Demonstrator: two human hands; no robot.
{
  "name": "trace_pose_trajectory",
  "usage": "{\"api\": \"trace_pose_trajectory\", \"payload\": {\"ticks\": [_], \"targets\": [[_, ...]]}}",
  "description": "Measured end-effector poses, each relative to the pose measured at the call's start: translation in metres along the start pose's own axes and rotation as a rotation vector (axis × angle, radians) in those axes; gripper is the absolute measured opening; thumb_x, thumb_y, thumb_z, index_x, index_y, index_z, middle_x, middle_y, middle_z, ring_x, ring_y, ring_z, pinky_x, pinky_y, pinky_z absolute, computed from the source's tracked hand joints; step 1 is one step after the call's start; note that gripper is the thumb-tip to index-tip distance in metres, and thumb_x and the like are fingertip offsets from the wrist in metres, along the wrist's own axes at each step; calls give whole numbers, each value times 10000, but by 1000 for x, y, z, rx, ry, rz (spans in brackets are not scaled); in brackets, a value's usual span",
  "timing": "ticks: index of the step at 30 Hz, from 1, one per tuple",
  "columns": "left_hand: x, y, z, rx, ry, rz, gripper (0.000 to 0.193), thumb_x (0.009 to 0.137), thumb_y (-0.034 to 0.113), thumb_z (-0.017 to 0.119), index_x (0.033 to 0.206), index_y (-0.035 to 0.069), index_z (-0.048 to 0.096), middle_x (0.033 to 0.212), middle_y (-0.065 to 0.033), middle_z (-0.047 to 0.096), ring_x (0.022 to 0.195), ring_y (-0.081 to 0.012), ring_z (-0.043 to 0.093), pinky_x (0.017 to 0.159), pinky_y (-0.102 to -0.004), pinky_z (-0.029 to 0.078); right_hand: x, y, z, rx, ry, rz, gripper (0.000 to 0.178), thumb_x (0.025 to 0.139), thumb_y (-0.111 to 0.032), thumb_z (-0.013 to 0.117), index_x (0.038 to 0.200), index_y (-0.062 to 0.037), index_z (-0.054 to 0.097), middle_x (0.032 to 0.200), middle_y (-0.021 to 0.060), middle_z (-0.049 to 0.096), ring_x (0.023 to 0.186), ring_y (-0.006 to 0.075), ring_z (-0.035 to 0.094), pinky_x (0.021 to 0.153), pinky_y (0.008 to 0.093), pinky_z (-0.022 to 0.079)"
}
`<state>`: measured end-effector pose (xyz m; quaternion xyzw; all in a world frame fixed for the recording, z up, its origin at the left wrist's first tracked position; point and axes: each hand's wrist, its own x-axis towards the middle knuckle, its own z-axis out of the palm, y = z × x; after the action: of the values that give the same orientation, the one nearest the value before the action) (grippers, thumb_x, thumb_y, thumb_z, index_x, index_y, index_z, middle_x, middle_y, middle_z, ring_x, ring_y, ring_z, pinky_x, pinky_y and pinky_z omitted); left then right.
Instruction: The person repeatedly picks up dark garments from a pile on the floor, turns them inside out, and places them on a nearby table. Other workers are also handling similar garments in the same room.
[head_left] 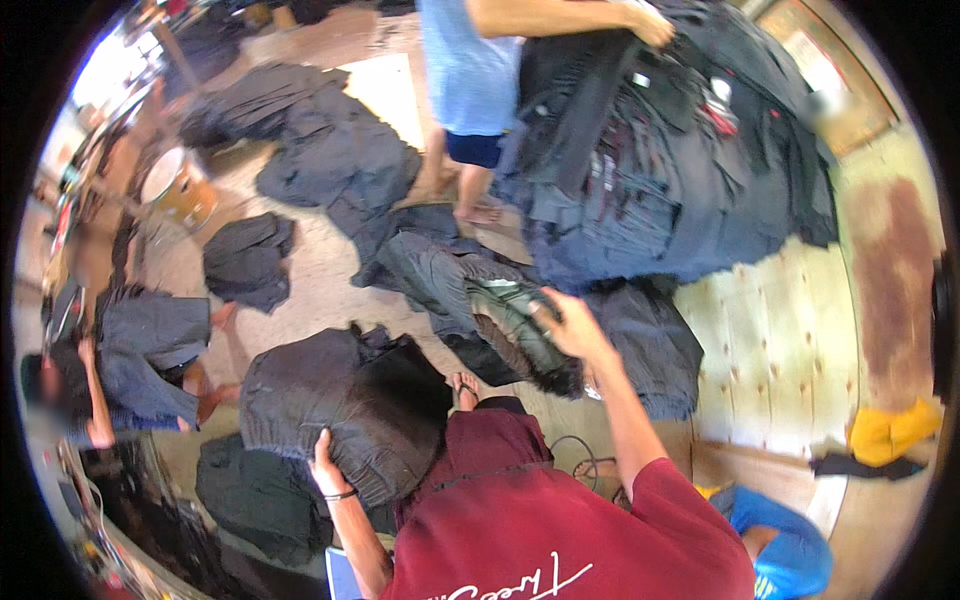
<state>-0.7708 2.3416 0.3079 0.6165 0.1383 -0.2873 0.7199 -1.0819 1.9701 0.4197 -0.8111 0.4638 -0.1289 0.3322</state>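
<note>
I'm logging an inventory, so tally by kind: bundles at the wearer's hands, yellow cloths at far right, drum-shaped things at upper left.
Bundles: 2 (dark bundle in the left hand, grey-green bundle at the right hand)
Yellow cloth: 1
Drum-shaped thing: 1
Total: 4

"What's the left hand point(325, 464) doing?"

"Gripping the edge of a dark bundle point(310, 395), thumb on top"

"And the right hand point(572, 325)?"

"Touching a crumpled grey garment point(440, 275); I can't tell whether it grips"

"Anyone nearby?"

"A person in a light blue shirt point(470, 85) stands beside a big heap of dark clothes point(690, 215), one hand point(652, 25) at its top"

"And on the left?"

"Another person point(98, 405), with dark cloth point(155, 328) just beside, and a round tub point(182, 192) on the floor point(315, 255)"
</note>
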Motion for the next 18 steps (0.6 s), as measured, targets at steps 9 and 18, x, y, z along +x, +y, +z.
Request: {"api": "trace_pose_trajectory", "payload": {"ticks": [9,18], "targets": [[4,6,25,42,-94,7,427,870,111,756,1264,-12,648,1197,-116,695,1041,-255,683,916,-388,567,-108,68,-212,-675,102,-2,539,791,-21,699,1306,-179,679,1229,98,681,1304,353,537,1068,481,430],[14,-7,28,-14,-185,45,484,837,69,773,1291,-14,627,1221,-115,689,1076,-261,663,934,-390,537,-217,307,-139,-645,-45,533,324,882,-80,588,1172,-157,711,914,183,747,876,448,716,835,530,570]]}}
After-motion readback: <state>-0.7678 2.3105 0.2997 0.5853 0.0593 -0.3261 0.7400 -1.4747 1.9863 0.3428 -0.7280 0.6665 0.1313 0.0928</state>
